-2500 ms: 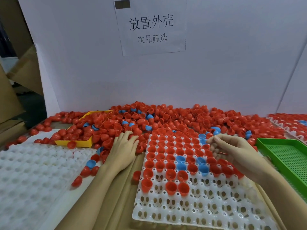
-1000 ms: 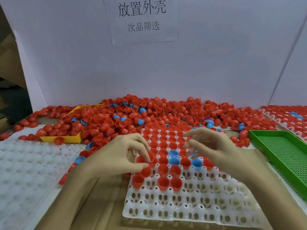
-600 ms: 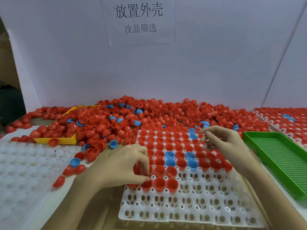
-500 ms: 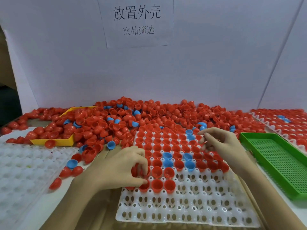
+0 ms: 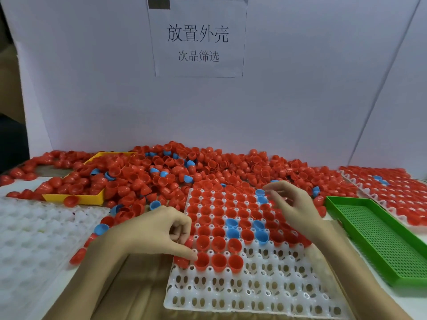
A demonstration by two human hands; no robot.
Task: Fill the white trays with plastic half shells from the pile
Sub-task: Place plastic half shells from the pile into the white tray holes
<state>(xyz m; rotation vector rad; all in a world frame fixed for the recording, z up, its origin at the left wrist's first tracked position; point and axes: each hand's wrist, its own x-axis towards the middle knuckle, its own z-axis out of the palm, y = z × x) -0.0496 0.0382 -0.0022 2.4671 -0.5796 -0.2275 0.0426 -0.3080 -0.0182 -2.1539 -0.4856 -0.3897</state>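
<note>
The white tray (image 5: 254, 294) lies in front of me. Its far rows hold red and a few blue half shells, and its near rows are bare. The pile of red half shells (image 5: 208, 172) spreads behind it. My left hand (image 5: 152, 234) is at the tray's left edge with its fingers curled. It holds red half shells (image 5: 183, 260), and its thumb presses one at the end of the nearest filled row. My right hand (image 5: 293, 204) hovers over the tray's far right part. Its fingers are loosely bent and I see nothing in them.
A yellow tray (image 5: 76, 198) sits half buried in shells at the back left. An empty white tray (image 5: 34, 239) lies at the left. At the right are a green mesh tray (image 5: 369, 239) and a filled white tray (image 5: 392, 192). A white board with a paper sign stands behind.
My left hand came from the pile with red shells to the tray's left edge and lowered to the nearest filled row. My right hand stayed over the tray's right side, its fingers loosening.
</note>
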